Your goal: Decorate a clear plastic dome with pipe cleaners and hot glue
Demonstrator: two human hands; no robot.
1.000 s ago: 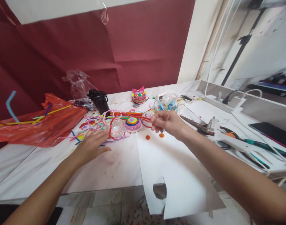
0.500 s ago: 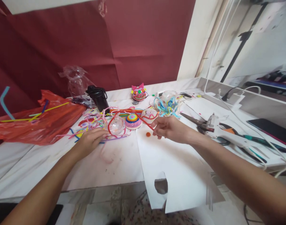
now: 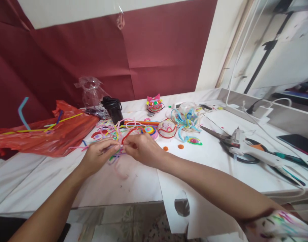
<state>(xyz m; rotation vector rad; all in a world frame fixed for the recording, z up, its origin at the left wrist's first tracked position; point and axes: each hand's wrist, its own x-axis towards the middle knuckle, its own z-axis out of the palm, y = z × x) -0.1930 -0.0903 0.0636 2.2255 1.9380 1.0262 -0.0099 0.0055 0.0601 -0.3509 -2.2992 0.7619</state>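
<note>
A red pipe cleaner (image 3: 128, 133) bends up in a curve from between my hands, just above the table. My left hand (image 3: 99, 155) pinches it at one end, thumb and forefinger pressed together. My right hand (image 3: 145, 150) meets the left fingertips and is also closed on the pipe cleaner, palm down. Its fingertips are partly hidden. Behind the hands lies a tangle of coloured pipe cleaners (image 3: 105, 127). A striped round piece (image 3: 149, 130) and a whitish ball with a red strand round it (image 3: 167, 129) sit just beyond the right hand.
Scissors (image 3: 215, 133) and a white glue gun (image 3: 244, 143) lie at the right, near a phone (image 3: 299, 143). A white sheet with a hole (image 3: 172, 215) overhangs the front edge. A black bottle (image 3: 113, 111), a red plastic bag (image 3: 68, 134) and a pink cat-like figure (image 3: 154, 104) stand farther back.
My right hand has moved left to meet my left hand, bringing the stretched red pipe cleaner into a smaller curve. Two orange discs now show where one did. The view has shifted slightly.
</note>
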